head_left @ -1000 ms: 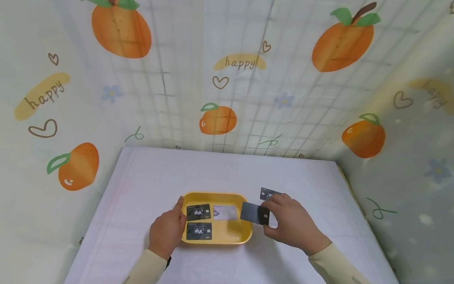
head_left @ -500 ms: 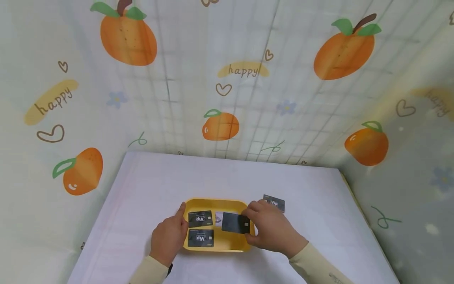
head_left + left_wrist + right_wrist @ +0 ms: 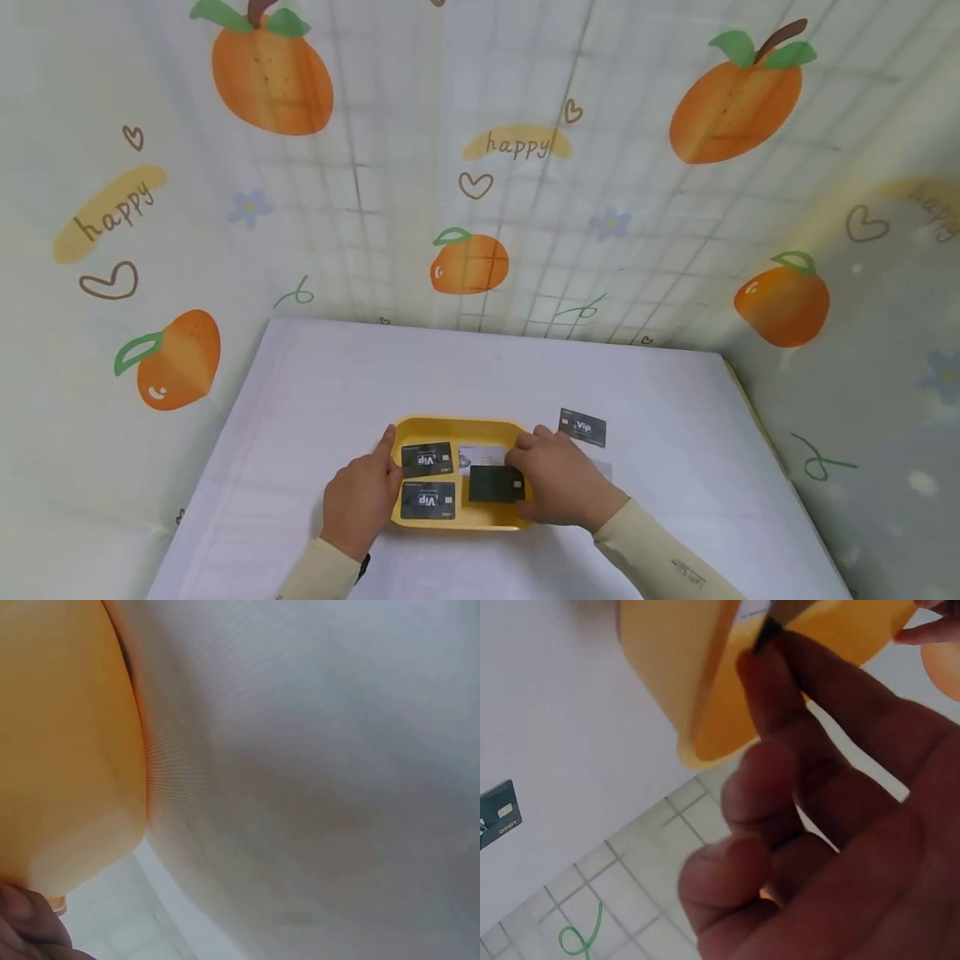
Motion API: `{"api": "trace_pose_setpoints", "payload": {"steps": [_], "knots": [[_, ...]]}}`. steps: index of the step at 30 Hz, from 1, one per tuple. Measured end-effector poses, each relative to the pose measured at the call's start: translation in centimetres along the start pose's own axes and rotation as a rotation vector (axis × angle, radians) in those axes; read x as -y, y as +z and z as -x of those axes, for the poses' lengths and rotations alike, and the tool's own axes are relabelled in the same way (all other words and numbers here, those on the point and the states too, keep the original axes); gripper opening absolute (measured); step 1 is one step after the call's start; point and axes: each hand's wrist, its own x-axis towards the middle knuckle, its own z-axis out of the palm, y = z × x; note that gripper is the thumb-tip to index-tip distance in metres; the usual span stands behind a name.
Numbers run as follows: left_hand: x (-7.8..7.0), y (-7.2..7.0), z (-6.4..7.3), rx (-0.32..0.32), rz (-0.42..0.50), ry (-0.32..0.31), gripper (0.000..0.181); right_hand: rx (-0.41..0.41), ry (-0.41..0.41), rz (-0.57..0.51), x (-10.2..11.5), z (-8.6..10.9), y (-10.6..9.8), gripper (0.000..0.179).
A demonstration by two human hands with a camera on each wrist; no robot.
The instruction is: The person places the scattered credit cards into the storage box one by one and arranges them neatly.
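Note:
A yellow tray (image 3: 457, 525) lies on the table in the head view. At its left end my left hand (image 3: 360, 492) grips the rim; in the left wrist view its fingers (image 3: 30, 922) curl by the tray's outer wall. My right hand (image 3: 562, 482) reaches over the right end and pinches a dark card (image 3: 491, 485) by its right edge, low inside the tray. In the right wrist view the thumb and forefinger hold that card's edge (image 3: 768, 634). Left in the tray lie two black VIP cards, an upper card (image 3: 427, 459) and a lower card (image 3: 427, 500). A pale card (image 3: 480, 455) sits upper right, partly hidden.
Beyond my right hand, another black VIP card (image 3: 582, 427) lies on the white tabletop (image 3: 337, 367). Something pale and flat (image 3: 603, 468), perhaps a card, shows just right of that hand. A patterned curtain (image 3: 375, 250) hangs behind the table.
My right hand has moved left from beside the tray and lowered the dark card into its right part, below the pale card. The left hand keeps its grip on the tray.

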Motion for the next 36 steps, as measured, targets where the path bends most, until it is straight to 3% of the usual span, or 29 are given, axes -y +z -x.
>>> {"api": "trace_pose_setpoints", "payload": {"steps": [9, 21, 36], "knots": [[0.2, 0.0, 0.1, -0.014, 0.009, 0.009, 0.061, 0.05, -0.049, 0.034, -0.1, -0.9, 1.1, 0.04], [0.1, -0.2, 0.0, -0.003, 0.026, 0.007, 0.062, 0.121, -0.016, 0.011, 0.2, -1.4, 0.6, 0.039], [0.1, -0.2, 0.2, -0.028, 0.022, 0.026, 0.061, 0.124, 0.014, 0.006, 0.3, -1.4, 1.2, 0.039]]}}
